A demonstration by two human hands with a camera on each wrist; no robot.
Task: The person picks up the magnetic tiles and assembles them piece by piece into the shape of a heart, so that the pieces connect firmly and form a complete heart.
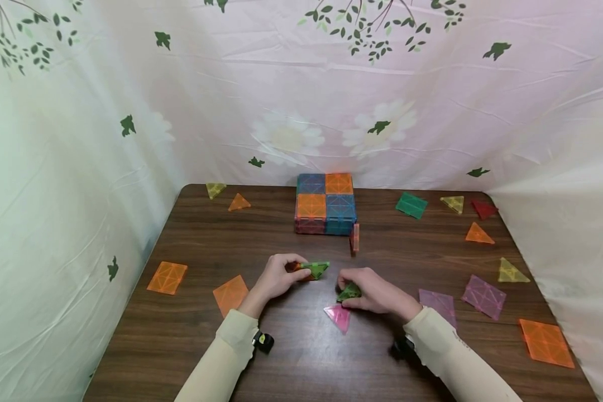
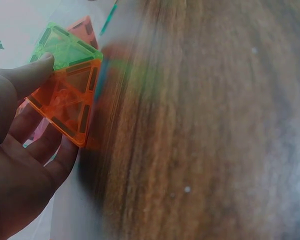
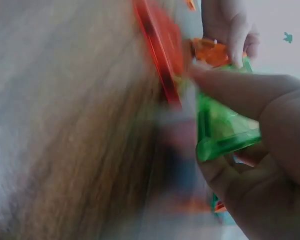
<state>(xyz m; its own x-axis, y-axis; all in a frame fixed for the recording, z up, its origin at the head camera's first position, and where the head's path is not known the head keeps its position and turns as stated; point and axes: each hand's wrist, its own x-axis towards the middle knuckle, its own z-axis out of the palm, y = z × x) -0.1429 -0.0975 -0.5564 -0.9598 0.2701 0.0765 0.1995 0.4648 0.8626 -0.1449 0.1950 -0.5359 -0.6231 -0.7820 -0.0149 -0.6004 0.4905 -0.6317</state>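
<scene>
My left hand [image 1: 276,277] pinches a green triangular magnetic tile [image 2: 65,46] and an orange triangular tile [image 2: 72,95], which meet along an edge, thumb on the green one. To the right, my right hand [image 1: 374,290] grips another green triangular tile [image 3: 225,125] between thumb and fingers. A small gap separates the two hands. Just below the right hand, a pink triangular tile [image 1: 339,317] lies on the table. Beyond the hands sits a box-shaped block of square tiles [image 1: 312,206], orange and blue on top. A reddish tile [image 1: 355,239] stands on edge by its front right corner.
Around the left lie orange squares [image 1: 167,277], with yellow [image 1: 215,190] and orange triangles [image 1: 239,202] farther back. On the right are purple squares [image 1: 484,297], an orange square [image 1: 546,343], a green square [image 1: 411,205] and several triangles [image 1: 479,233]. A printed curtain [image 1: 301,111] surrounds the table.
</scene>
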